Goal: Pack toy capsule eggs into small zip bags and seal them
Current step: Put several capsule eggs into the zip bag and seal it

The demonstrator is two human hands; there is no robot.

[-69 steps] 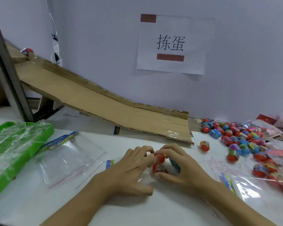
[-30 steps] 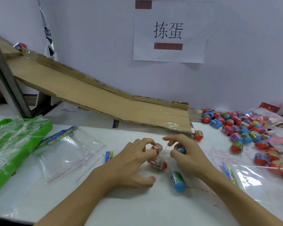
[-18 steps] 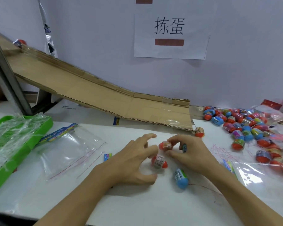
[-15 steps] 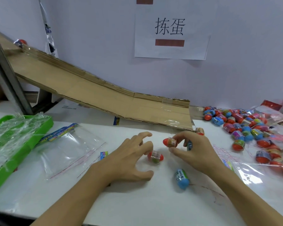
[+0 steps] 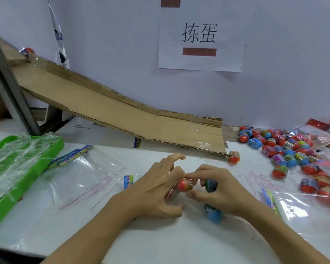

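My right hand [image 5: 220, 189] pinches a red capsule egg [image 5: 183, 184] between thumb and forefinger. A dark blue-green egg [image 5: 211, 185] is tucked under its other fingers. My left hand [image 5: 154, 189] rests on the table with fingers spread, index raised, and its middle fingertips touch the red egg. A reddish blur behind those fingers may be another egg. A blue egg [image 5: 214, 214] lies on the table below my right hand. An empty zip bag [image 5: 80, 176] lies flat to the left. Another zip bag [image 5: 295, 208] lies to the right.
A pile of red and blue eggs [image 5: 286, 149] covers the right side of the table among loose bags. One red egg [image 5: 234, 157] sits at the foot of a cardboard ramp [image 5: 122, 115]. A green basket [image 5: 46, 149] holding plastic stands at the left.
My right hand has lowered the red egg toward my left hand, and the left fingers have closed in on it. The red egg that lay beside my left hand is now hidden.
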